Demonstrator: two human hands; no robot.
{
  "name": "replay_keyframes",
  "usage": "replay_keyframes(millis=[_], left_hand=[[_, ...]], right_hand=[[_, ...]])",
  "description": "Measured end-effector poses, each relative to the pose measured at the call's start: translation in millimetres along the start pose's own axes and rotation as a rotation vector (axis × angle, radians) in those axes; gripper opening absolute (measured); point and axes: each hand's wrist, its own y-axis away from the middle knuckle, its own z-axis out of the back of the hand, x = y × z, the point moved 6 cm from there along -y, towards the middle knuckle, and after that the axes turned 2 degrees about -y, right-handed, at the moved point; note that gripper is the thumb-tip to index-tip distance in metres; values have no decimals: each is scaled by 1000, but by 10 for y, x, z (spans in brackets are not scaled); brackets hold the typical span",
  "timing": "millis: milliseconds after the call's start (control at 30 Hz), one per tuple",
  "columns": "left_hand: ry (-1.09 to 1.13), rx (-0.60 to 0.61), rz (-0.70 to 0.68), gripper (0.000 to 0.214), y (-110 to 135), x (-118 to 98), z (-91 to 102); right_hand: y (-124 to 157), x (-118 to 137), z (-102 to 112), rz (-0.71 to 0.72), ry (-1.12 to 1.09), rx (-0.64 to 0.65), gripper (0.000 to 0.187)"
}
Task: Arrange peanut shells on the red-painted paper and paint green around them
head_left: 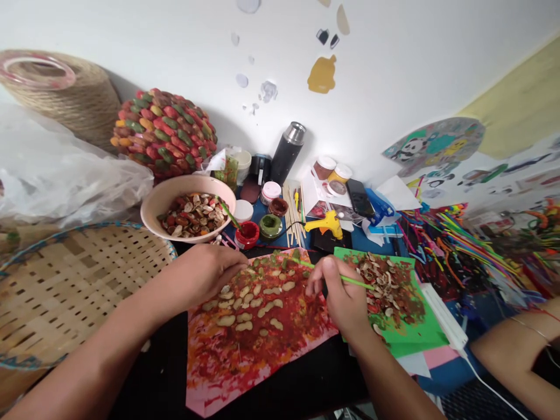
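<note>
My right hand (343, 291) grips a thin green paintbrush (359, 282), its tip end pointing left over the paper. My left hand (219, 269) is closed in a pinch above the paper's upper left edge; what lies between its fingertips is hidden. Beneath both hands lies a pink sheet (236, 373) smeared with red, orange and green paint. Several peanut shells (244, 318) are spread over it, mostly bare, with a few green-painted ones (296, 255) at the top edge. An open green paint jar (270, 226) and a red paint jar (247, 234) stand just behind the sheet.
A pink bowl (146, 213) of shells and a woven basket (79, 291) are at left. Behind stand a painted-shell ball (164, 131) and a black thermos (286, 154). A yellow glue gun (326, 224), green sheet (406, 338) and another person's arm (511, 344) are at right.
</note>
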Motion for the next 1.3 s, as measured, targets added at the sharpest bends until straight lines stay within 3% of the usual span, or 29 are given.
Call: replay_keyframes(millis=[167,467,833,1100,1300], left_hand=[[23,-62,-24,35,5,-1,17],[36,-90,-26,36,28,13,14],[59,-72,-34,35,31,10,7],[63,-33,-10,37,18,23,5],[57,-89,-25,37,25,32,-3]], right_hand=[[-420,127,-45,58,38,9,57],[-894,-178,-311,52,256,155,60],[-944,-289,-403,61,357,213,59],[-941,-282,-399,79,336,182,61],[-890,-286,-305,47,234,107,60]])
